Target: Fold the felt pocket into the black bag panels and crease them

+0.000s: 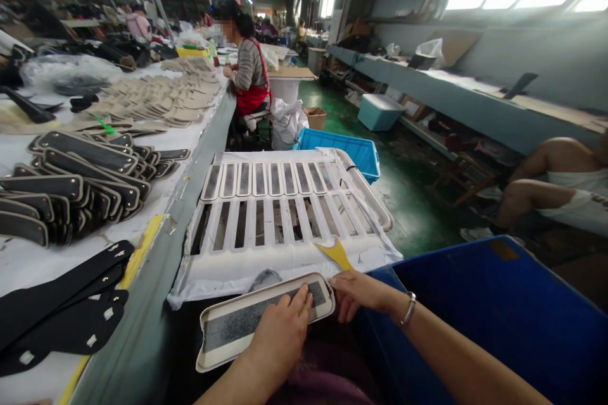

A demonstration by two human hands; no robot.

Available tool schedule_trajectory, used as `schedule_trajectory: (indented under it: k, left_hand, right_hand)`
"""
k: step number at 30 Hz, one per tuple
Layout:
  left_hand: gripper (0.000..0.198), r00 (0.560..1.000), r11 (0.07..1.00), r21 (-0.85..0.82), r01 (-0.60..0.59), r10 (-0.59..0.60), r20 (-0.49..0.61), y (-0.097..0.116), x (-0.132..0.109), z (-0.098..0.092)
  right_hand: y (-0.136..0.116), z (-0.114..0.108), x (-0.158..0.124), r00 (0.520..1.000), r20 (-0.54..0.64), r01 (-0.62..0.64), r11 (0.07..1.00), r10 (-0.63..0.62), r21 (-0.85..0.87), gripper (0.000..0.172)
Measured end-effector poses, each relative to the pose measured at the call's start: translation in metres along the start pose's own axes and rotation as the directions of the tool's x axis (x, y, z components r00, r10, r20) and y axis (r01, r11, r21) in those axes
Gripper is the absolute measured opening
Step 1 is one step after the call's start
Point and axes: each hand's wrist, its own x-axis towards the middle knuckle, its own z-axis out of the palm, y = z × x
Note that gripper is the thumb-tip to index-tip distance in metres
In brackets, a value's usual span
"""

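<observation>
A long cream panel with rounded corners (pixel 213 357) and a dark grey strip (pixel 232 327) along its middle is tilted in front of me. My left hand (pixel 280 335) lies on it, fingers stretched out and pressing on the strip near its right part. My right hand (pixel 356 294) grips the right end of the panel with curled fingers. Just beyond that hand, a yellow forked flat tool (pixel 338 255) shows over the white-covered rack; whether the hand touches it, I cannot tell. On the slatted rack (pixel 228 259), several similar strip-centred panels (pixel 259 179) lie in a row.
Left, a table (pixel 190 171) carries stacked dark riveted pieces (pixel 90 171), black flat pieces (pixel 61 310) and a beige heap (pixel 161 98). A dark blue bin (pixel 475 304) stands right, a light blue crate (pixel 342 149) behind the rack. A co-worker in a red apron (pixel 251 98) sits ahead.
</observation>
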Motion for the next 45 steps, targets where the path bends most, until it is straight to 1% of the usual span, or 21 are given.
schedule_trajectory:
  k: [3, 5, 8, 12, 16, 19, 21, 23, 24, 25, 26, 27, 28, 29, 30, 31, 33, 35, 36, 40, 45]
  left_hand:
    - [0.054, 1.0, 1.0, -0.021, 0.006, -0.006, 0.021, -0.001, 0.001, -0.002]
    - [0.053, 0.999, 1.0, -0.028, 0.013, -0.012, 0.036, -0.001, 0.001, -0.003]
    - [0.053, 0.999, 0.999, -0.033, 0.019, -0.018, 0.028, -0.001, 0.001, -0.003]
    - [0.054, 1.0, 0.999, -0.035, 0.01, -0.01, 0.01, -0.003, -0.001, 0.001]
    - [0.056, 0.999, 0.999, -0.044, 0.016, -0.014, 0.029, -0.003, 0.004, 0.006]
    - [0.058, 0.998, 0.994, -0.104, 0.041, -0.035, 0.058, 0.0, 0.007, -0.001]
    - [0.063, 0.997, 0.967, -0.251, 0.041, -0.024, 0.068, 0.0, -0.001, -0.013]
    - [0.072, 0.999, 0.861, -0.507, 0.05, -0.036, 0.037, -0.008, -0.022, -0.026]
    - [0.071, 0.996, 0.764, -0.641, 0.07, -0.085, 0.007, -0.015, -0.037, -0.031]
    - [0.066, 0.982, 0.647, -0.755, 0.102, -0.187, -0.028, -0.024, -0.054, -0.033]
    - [0.056, 0.941, 0.522, -0.841, 0.143, -0.335, -0.048, -0.035, -0.072, -0.032]
    - [0.044, 0.862, 0.414, -0.894, 0.172, -0.503, -0.067, -0.046, -0.09, -0.029]
    - [0.036, 0.728, 0.322, -0.928, 0.19, -0.68, -0.087, -0.056, -0.107, -0.023]
    - [0.037, 0.598, 0.238, -0.953, 0.187, -0.797, -0.081, -0.065, -0.122, -0.015]
    - [0.042, 0.516, 0.152, -0.974, 0.168, -0.856, -0.045, -0.073, -0.134, -0.006]
    - [0.047, 0.509, 0.06, -0.988, 0.143, -0.861, 0.022, -0.078, -0.142, 0.004]
    - [0.057, 0.6, -0.095, -0.991, 0.091, -0.789, 0.131, -0.084, -0.148, 0.022]
    - [0.064, 0.686, -0.173, -0.984, 0.049, -0.71, 0.159, -0.087, -0.144, 0.035]
    - [0.067, 0.713, -0.197, -0.98, 0.036, -0.682, 0.164, -0.088, -0.141, 0.039]
    - [0.077, 0.758, -0.266, -0.96, 0.086, -0.608, 0.237, -0.094, -0.13, 0.04]
    - [0.078, 0.799, -0.28, -0.931, 0.234, -0.489, 0.349, -0.105, -0.117, 0.041]
  right_hand:
    - [0.019, -0.009, 0.008, 0.992, 0.112, 0.006, 0.93, -0.051, 0.367, 0.041]
    - [0.031, -0.011, 0.017, 0.987, 0.147, -0.003, 0.888, -0.072, 0.46, 0.048]
    - [0.04, -0.013, 0.028, 0.981, 0.177, -0.021, 0.864, -0.079, 0.503, 0.054]
    - [0.028, -0.014, 0.029, 0.983, 0.175, -0.023, 0.918, -0.051, 0.395, 0.055]
    - [0.004, -0.013, 0.025, 0.993, 0.102, -0.069, 0.983, 0.052, 0.172, 0.044]
    - [-0.011, -0.01, 0.021, 0.99, 0.086, -0.11, 0.994, 0.108, 0.015, 0.037]
    - [-0.018, -0.009, 0.019, 0.985, 0.09, -0.141, 0.988, 0.145, -0.056, 0.038]
    - [-0.022, -0.009, 0.017, 0.982, 0.098, -0.155, 0.984, 0.163, -0.084, 0.04]
    - [-0.023, -0.01, 0.016, 0.982, 0.104, -0.152, 0.985, 0.16, -0.085, 0.041]
    - [-0.023, -0.011, 0.015, 0.982, 0.109, -0.146, 0.985, 0.155, -0.086, 0.041]
    - [-0.022, -0.011, 0.013, 0.982, 0.116, -0.137, 0.987, 0.147, -0.09, 0.04]
    - [-0.02, -0.012, 0.012, 0.985, 0.115, -0.122, 0.99, 0.131, -0.075, 0.039]
    - [-0.017, -0.012, 0.01, 0.988, 0.112, -0.105, 0.993, 0.11, -0.055, 0.039]
    - [-0.013, -0.011, 0.01, 0.991, 0.106, -0.08, 0.996, 0.082, -0.029, 0.04]
    - [-0.008, -0.01, 0.01, 0.996, 0.07, -0.052, 0.997, 0.048, 0.062, 0.046]
    - [-0.002, -0.009, 0.011, 0.998, 0.068, -0.019, 0.996, 0.013, 0.09, 0.052]
    - [0.006, -0.004, 0.014, 0.994, 0.076, 0.069, 0.98, -0.084, 0.186, 0.059]
    - [0.012, 0.001, 0.018, 0.984, 0.078, 0.135, 0.962, -0.158, 0.237, 0.062]
    - [0.013, 0.004, 0.018, 0.981, 0.07, 0.159, 0.956, -0.181, 0.248, 0.062]
    - [0.02, 0.011, 0.01, 0.974, 0.019, 0.214, 0.947, -0.225, 0.241, 0.061]
    - [0.034, 0.019, -0.014, 0.974, 0.134, 0.15, 0.963, -0.183, 0.224, 0.068]
